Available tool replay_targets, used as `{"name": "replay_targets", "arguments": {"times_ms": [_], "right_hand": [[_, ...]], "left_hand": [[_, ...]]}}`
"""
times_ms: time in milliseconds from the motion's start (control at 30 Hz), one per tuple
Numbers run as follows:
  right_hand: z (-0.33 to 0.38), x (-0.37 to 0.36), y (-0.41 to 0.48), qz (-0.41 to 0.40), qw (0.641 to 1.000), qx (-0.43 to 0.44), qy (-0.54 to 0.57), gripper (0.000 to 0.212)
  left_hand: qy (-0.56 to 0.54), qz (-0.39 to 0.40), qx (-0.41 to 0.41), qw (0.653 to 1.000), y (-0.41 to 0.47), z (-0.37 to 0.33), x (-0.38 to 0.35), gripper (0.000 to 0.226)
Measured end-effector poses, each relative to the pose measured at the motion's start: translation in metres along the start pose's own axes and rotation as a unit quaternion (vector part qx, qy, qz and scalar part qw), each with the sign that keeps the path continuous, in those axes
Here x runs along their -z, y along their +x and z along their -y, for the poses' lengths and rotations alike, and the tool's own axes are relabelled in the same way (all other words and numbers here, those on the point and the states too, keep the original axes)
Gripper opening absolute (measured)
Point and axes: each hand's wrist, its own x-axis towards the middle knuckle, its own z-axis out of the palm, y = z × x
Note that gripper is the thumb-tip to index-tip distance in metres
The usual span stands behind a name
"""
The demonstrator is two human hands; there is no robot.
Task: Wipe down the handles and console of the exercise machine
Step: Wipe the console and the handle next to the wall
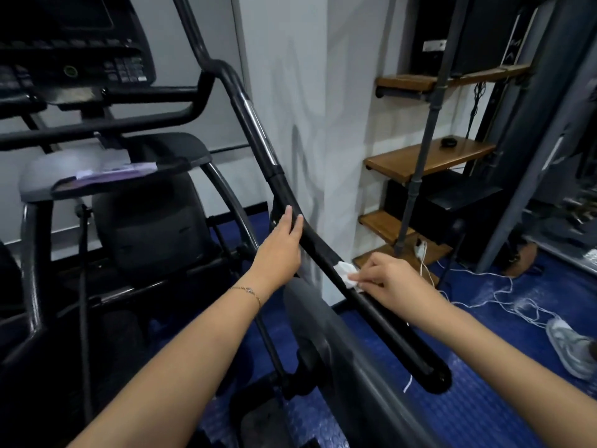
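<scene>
A long black handle bar (258, 130) of the exercise machine slopes from the upper middle down to the lower right. My left hand (281, 245) rests on it with straight fingers laid along its left side. Further down the bar, my right hand (389, 278) pinches a small white wipe (345, 273) and presses it against the bar. The dark console (74, 43) with its buttons sits at the upper left, apart from both hands.
A grey tray (106, 176) under the console holds a purple item. Wooden shelves on a pipe frame (429, 156) stand to the right by a white pillar (307, 108). White cables (504, 295) and a grey shoe (571, 347) lie on the blue floor.
</scene>
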Motion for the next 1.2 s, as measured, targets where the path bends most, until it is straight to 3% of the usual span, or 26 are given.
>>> {"name": "replay_targets", "arguments": {"times_ms": [167,300,533,667,800,967,1100,1200], "right_hand": [[-0.001,-0.014,0.075,0.025,0.996,-0.024,0.078,0.023],[-0.004,-0.031,0.123,0.002,0.995,-0.014,0.103,0.022],[0.002,-0.043,0.179,-0.08,0.99,0.031,0.11,0.018],[-0.006,-0.052,0.172,-0.099,0.988,0.055,0.106,0.016],[-0.001,-0.045,0.19,-0.118,0.985,0.086,0.096,0.016],[0.016,-0.043,0.226,-0.172,0.972,0.072,0.141,0.014],[0.003,-0.057,0.2,-0.188,0.969,0.12,0.104,0.014],[0.008,-0.049,0.217,-0.185,0.967,0.082,0.157,0.014]], "left_hand": [[0.046,0.021,0.053,0.997,0.004,0.013,-0.014,0.068],[0.034,0.017,0.042,0.998,0.01,0.021,-0.017,0.068],[-0.127,0.018,0.092,0.987,0.014,0.011,-0.027,0.065],[-0.27,0.0,0.149,0.951,0.015,0.003,-0.032,0.055],[-0.36,-0.008,0.17,0.917,0.018,-0.005,-0.034,0.066],[-0.37,0.001,0.177,0.912,0.017,-0.001,-0.033,0.073],[-0.371,0.008,0.17,0.913,0.016,0.0,-0.029,0.075],[-0.371,0.008,0.169,0.913,0.017,0.0,-0.03,0.074]]}}
